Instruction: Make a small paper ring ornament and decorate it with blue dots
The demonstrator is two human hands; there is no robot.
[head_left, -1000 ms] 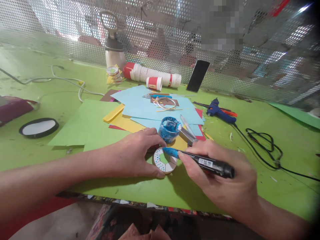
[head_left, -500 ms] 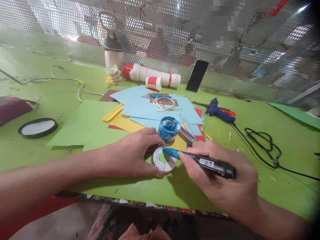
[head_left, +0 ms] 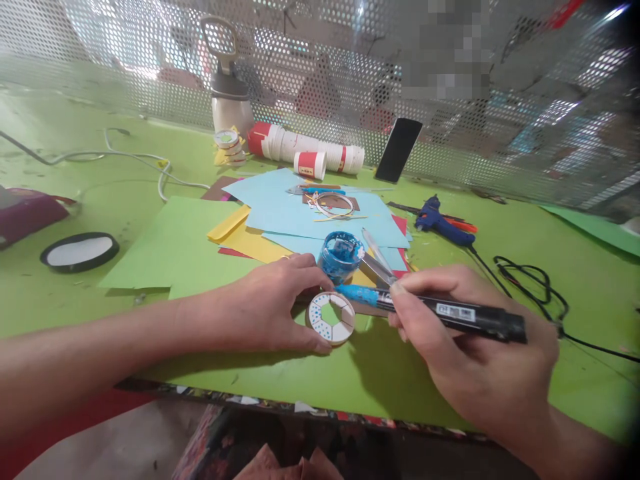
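Between the thumb and fingers of my left hand [head_left: 273,303] is a small round white disc [head_left: 345,327], steadied on the table. It has a green hexagon at its centre, dark dividing lines, and blue dots on its left sections. My right hand [head_left: 480,353] grips a black marker [head_left: 450,315] whose front end is smeared with blue paint. The marker's tip is by the upper edge of the disc, near my left fingertips. Just behind stands an open jar of blue paint [head_left: 340,263]. A metal blade-like tool [head_left: 375,268] lies beside the jar, partly hidden by my right hand.
Coloured paper sheets [head_left: 290,210] lie beyond the jar. A blue glue gun [head_left: 443,223] with a black cord sits at right. Paper cups [head_left: 310,164], a propped phone [head_left: 399,150] and a sprayer bottle [head_left: 231,110] stand at the back. A black-rimmed lid [head_left: 80,252] lies left.
My right hand has moved right with the marker, drawing its tip off the disc's dotted face toward the upper right. My left hand still steadies the disc.
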